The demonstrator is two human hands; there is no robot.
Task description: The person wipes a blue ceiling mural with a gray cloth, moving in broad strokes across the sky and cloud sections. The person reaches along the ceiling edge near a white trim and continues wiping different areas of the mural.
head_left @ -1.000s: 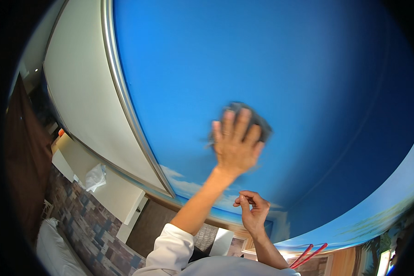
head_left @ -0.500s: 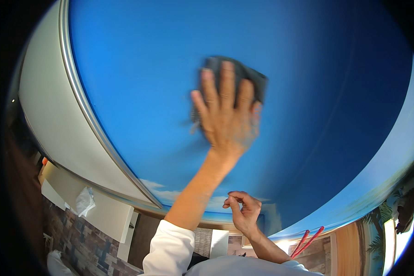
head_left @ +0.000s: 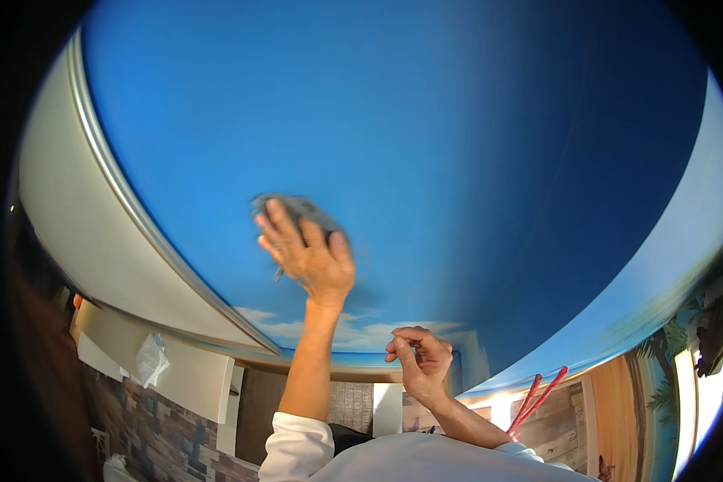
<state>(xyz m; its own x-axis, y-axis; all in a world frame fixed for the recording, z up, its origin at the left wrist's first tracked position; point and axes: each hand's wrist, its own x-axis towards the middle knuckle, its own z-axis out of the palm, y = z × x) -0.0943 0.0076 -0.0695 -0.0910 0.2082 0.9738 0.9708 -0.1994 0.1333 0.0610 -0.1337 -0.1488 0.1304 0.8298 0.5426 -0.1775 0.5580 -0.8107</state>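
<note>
Left hand (head_left: 319,265) flat, fingers spread, on grey cloth (head_left: 301,206) against blue panel (head_left: 313,96). Right hand (head_left: 423,364) at 5 o'clock in view, loosely curled, can't tell if holding anything.

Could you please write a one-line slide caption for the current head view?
Left hand over a grey cloth against a blue surface with clouds; right hand apart, fingers curled.

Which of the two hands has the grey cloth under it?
The left hand, laid over the grey cloth on the blue surface; the right hand is apart from it, curled.
</note>
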